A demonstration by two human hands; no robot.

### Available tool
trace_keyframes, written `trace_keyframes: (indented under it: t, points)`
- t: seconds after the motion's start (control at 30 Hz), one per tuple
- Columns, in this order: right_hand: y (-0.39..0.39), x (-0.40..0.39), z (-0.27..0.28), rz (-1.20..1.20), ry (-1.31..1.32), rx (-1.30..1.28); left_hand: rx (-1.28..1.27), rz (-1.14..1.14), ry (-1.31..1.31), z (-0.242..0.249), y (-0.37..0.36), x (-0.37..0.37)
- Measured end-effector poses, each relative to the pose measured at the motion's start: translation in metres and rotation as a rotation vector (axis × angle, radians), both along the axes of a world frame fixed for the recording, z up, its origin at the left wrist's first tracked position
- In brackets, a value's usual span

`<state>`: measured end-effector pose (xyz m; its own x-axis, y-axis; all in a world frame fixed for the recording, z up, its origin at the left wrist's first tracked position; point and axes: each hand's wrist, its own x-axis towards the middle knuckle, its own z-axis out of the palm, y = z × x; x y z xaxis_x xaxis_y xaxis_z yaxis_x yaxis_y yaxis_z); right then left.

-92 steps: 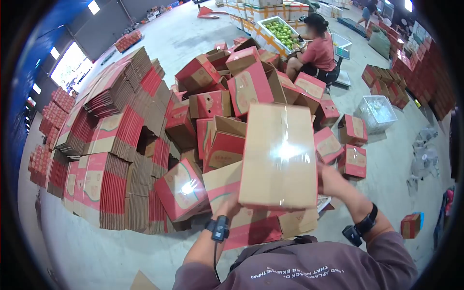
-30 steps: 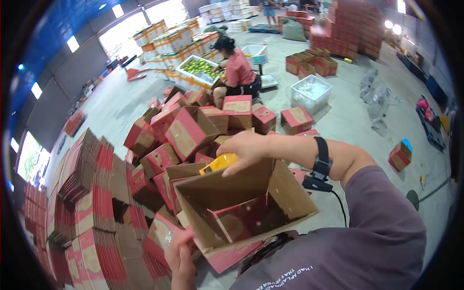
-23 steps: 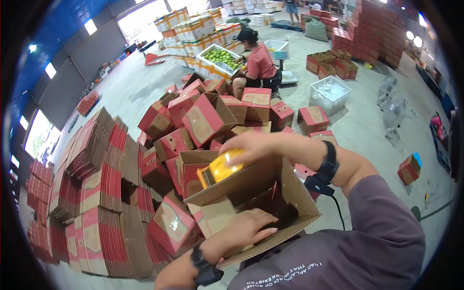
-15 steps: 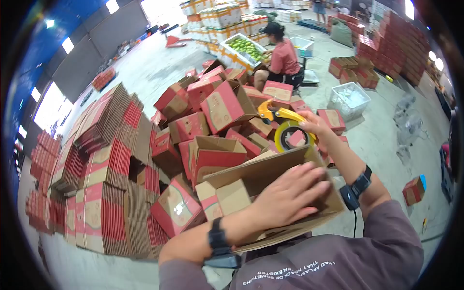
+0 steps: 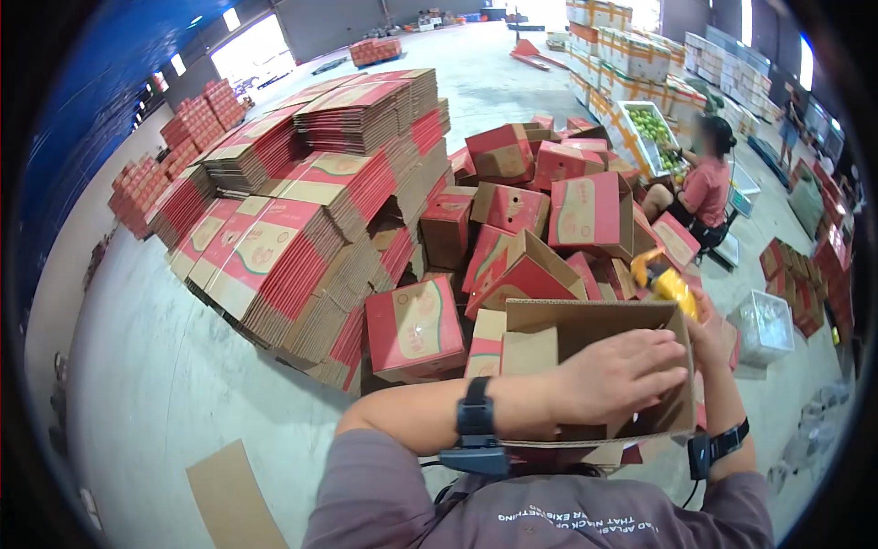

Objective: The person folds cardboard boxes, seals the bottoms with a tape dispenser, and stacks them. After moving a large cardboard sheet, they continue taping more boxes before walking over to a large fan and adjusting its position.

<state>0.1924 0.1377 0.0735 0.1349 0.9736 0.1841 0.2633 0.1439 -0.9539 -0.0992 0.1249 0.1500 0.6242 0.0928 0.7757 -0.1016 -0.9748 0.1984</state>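
In front of my chest is an open cardboard carton (image 5: 585, 320), its brown inside facing up and a folded flap at its left end. My left hand (image 5: 631, 373) reaches across the carton's opening with its fingers stretched out, near the right end wall. Just beyond that wall, my right hand (image 5: 711, 334) is closed around the handle of a yellow tape dispenser (image 5: 672, 291). The dispenser's orange end points up and away from me. Most of its tape roll is hidden behind the hand and the carton.
Several flattened cartons are stacked in bundles (image 5: 293, 247) on the left. A heap of red and brown boxes (image 5: 585, 210) lies ahead. A person in a pink shirt (image 5: 706, 192) crouches beside a white crate of green fruit (image 5: 647, 128). A white bin (image 5: 765, 329) stands at right.
My view has swung left, so the scene sits farther right. The carton is more level now. My right hand has turned the tape dispenser, and its roll no longer shows clearly.
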Motion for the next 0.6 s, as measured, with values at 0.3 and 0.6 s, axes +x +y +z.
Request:
trace_keyframes:
  t: [0.3,0.6]
  points:
    - [0.001,-0.005,-0.045,-0.108,0.192,-0.065,-0.383,0.271,0.445,-0.08,-0.019,-0.121]
    - [0.02,-0.066,-0.034,0.233,0.281,-0.157,-0.033,-0.348,0.312,-0.048,-0.011,-0.032]
